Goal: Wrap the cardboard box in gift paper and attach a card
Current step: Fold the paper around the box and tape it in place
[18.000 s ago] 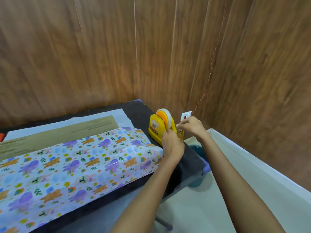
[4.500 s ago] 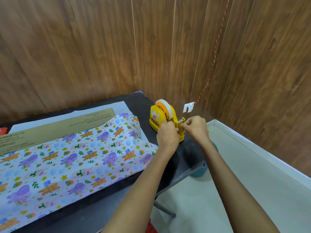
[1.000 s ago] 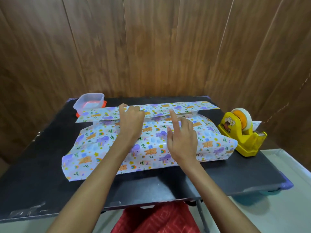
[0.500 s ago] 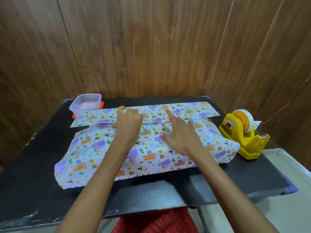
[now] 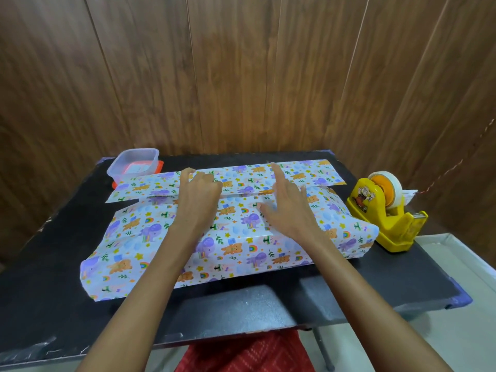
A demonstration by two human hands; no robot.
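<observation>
Left hand (image 5: 198, 200) rests on the far top edge of the wrapped box (image 5: 268, 237), fingers bent, tips pressing the gift paper (image 5: 128, 253) at the overlap. Cannot tell if it pinches the sheet or only holds it down. Right hand (image 5: 291, 213) lies just beside it, flat on the box top with fingers spread and unbent, gripping nothing; the index finger reaches onto the far flap.

The box sits mid-worktop (image 5: 53, 304), long side across, its cardboard fully covered. The paper is white with bears, purple elephants, rainbows and stars. One flap lies flat toward the far edge. The paper's left end juts past the box, unfolded.

At the far left corner a clear plastic tub (image 5: 134, 163) sits on an orange lid, with something white and red inside, unclear what. At the right edge, touching the box's right end, is a yellow tape dispenser (image 5: 386, 224) with a tape roll (image 5: 386, 187). A white tag (image 5: 410, 194) peeks out behind it, with red-white twine (image 5: 456, 167) attached.
</observation>
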